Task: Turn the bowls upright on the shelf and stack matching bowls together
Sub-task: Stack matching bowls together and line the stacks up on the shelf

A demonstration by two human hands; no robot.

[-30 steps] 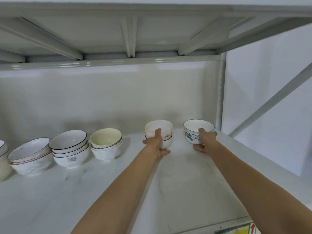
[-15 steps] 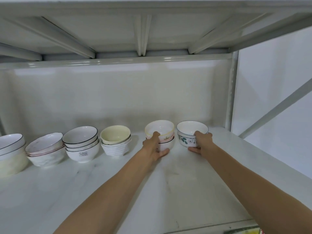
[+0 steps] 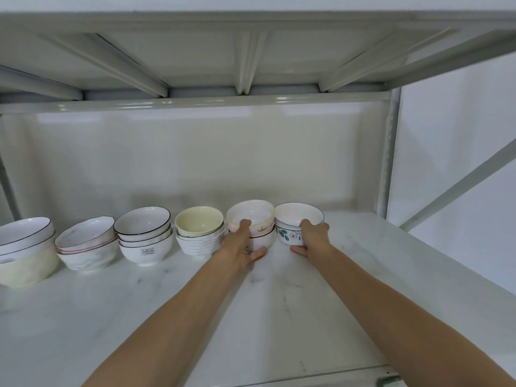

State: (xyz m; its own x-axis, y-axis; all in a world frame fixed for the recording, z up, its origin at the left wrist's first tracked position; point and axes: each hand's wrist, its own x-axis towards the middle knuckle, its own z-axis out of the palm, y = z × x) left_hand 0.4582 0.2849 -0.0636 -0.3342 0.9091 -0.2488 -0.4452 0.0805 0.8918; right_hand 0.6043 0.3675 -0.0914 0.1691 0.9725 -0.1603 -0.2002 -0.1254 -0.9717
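We line up the last bowls on the shelf [image 3: 377, 263]: our left hand [image 3: 243, 247] grips the pink-and-yellow-rimmed stack [image 3: 251, 224], our right hand [image 3: 312, 237] grips the floral bowl stack [image 3: 296, 223], just beside it. All bowls appear upright and stacked; next, we judge, comes letting go cleanly. Open shelf lies right and toward us; the cream bowl stack [image 3: 199, 230] crowds the left.
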